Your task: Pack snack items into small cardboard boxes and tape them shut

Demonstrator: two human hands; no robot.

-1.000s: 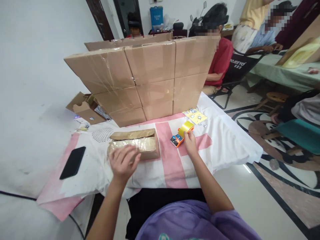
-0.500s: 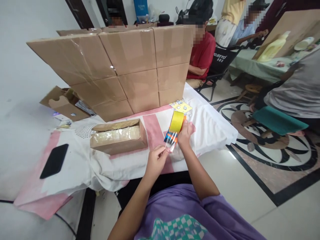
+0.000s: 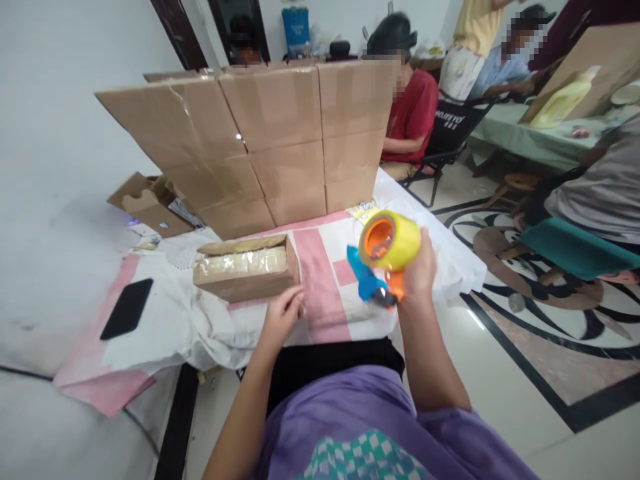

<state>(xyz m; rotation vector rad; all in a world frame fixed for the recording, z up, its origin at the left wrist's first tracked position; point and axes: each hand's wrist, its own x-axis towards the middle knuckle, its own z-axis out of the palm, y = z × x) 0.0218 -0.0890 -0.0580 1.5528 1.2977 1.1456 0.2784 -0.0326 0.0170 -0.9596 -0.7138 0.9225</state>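
Note:
My right hand is closed around a tape dispenser with blue and orange parts. On it sits a thick roll of yellow packing tape with an orange hub, tilted so that its open side faces left. My left hand is beside the near right corner of a small cardboard box. Its fingers are curled and pressed together; I cannot make out what is between them. The box's top flap stands partly raised, and pale contents under shiny clear film show in the opening.
Stacked cardboard boxes form a wall across the table's back. A black phone-like slab lies at left, near an open carton. A yellow patterned card lies behind the tape. A person in red sits beyond the stack.
My hands have moved apart: the left went left to the box, while the right rose to the right with the dispenser, turning it. The view has shifted slightly left.

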